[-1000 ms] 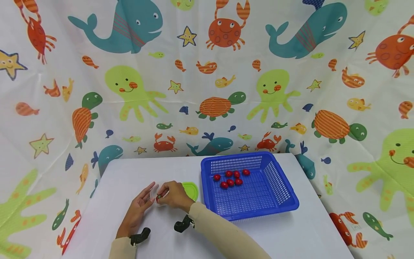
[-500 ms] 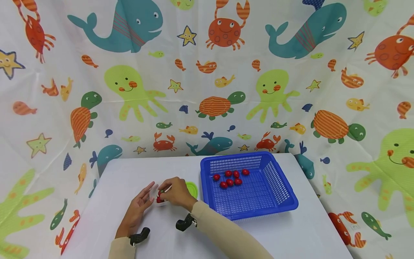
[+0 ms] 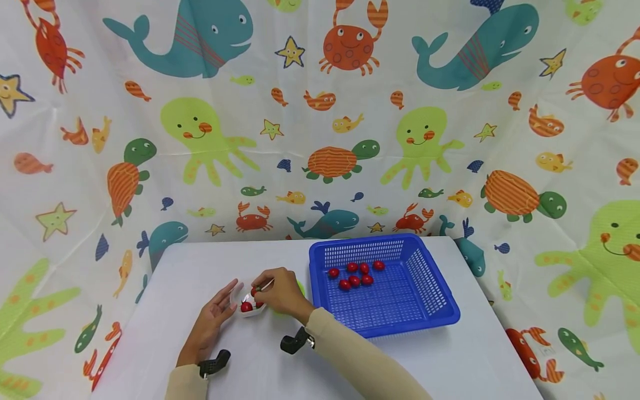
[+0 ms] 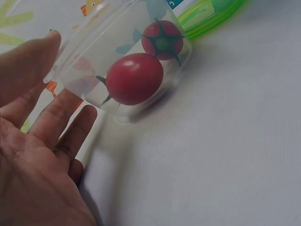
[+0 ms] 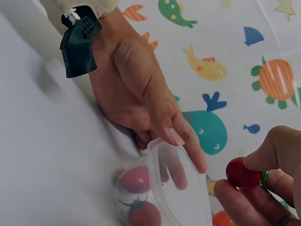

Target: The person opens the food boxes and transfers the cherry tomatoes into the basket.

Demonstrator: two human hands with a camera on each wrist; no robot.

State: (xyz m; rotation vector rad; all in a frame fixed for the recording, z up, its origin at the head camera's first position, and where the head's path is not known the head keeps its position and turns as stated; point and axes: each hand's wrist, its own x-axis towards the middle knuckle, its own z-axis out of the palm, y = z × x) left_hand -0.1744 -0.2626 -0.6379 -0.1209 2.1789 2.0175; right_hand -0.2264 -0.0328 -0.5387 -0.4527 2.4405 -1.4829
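Note:
A small clear plastic container rests on the table, its rim between the thumb and fingers of my left hand. Two red cherry tomatoes lie inside it; in the left wrist view one tomato lies on its side, and the other tomato shows its green calyx. My right hand pinches another cherry tomato between thumb and fingertips, above and beside the container's opening. A green stem shows on that tomato. Behind the right hand, a bright green lid is mostly hidden in the head view.
A blue perforated basket stands to the right of the hands, with several cherry tomatoes toward its left side. A curtain printed with sea animals hangs behind the white table. Black devices are strapped to both wrists.
My right hand has risen out of the container and shifted right with a tomato in its fingers. The two tomatoes inside have come into view. The left hand has stayed in place.

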